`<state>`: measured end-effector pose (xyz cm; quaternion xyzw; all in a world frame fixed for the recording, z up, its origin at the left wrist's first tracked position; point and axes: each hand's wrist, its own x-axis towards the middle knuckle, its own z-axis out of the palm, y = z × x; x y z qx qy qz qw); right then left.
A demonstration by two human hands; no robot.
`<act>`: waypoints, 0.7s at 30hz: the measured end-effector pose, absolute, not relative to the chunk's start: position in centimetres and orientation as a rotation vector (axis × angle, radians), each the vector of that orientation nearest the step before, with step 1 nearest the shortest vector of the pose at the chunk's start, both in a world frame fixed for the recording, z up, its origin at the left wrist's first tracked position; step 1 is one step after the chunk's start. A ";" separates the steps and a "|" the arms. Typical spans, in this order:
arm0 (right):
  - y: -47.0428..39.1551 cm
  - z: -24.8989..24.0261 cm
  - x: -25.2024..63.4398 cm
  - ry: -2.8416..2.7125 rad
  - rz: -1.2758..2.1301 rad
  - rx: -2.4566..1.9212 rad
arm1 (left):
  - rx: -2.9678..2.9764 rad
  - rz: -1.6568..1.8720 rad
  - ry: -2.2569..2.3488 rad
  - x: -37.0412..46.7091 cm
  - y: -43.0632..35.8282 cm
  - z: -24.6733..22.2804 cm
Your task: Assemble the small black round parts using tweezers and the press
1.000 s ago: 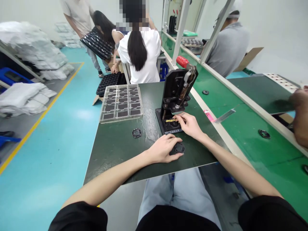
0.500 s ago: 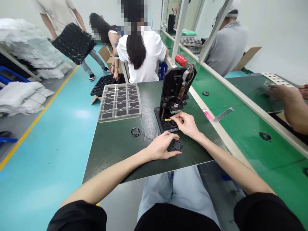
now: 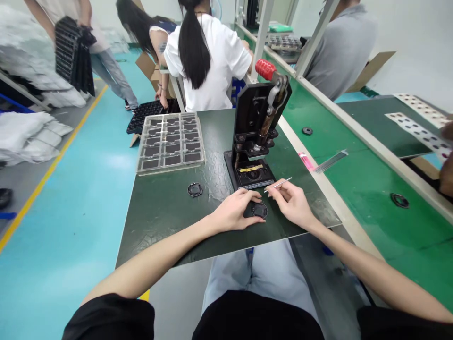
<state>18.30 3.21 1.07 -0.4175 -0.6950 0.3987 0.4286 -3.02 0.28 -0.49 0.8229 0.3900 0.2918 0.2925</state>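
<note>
1. On my feed, my left hand (image 3: 231, 213) curves thumb and fingers around a round black part (image 3: 259, 211), flat on the glossy, wrinkled green tabletop (image 3: 155, 226).
2. My right hand (image 3: 296, 206) pinches a slim, pale rod (image 3: 283, 182) just beside it.
3. Behind stands a black press (image 3: 244, 115) with a ribbed red handle (image 3: 265, 70).
4. The clear, rigid tray (image 3: 166, 169) holds dark rectangular pieces (image 3: 172, 148) in its compartments.
</note>
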 end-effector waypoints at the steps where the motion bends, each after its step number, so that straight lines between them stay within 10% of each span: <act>1: 2.9 0.7 18.3 -1.738 1.019 -1.054 | 2.187 0.786 1.039 -3.0 0.3 -0.5; 21: 1.7 0.2 18.2 -2.069 0.711 -1.006 | 2.017 0.802 1.091 -2.8 0.3 -0.9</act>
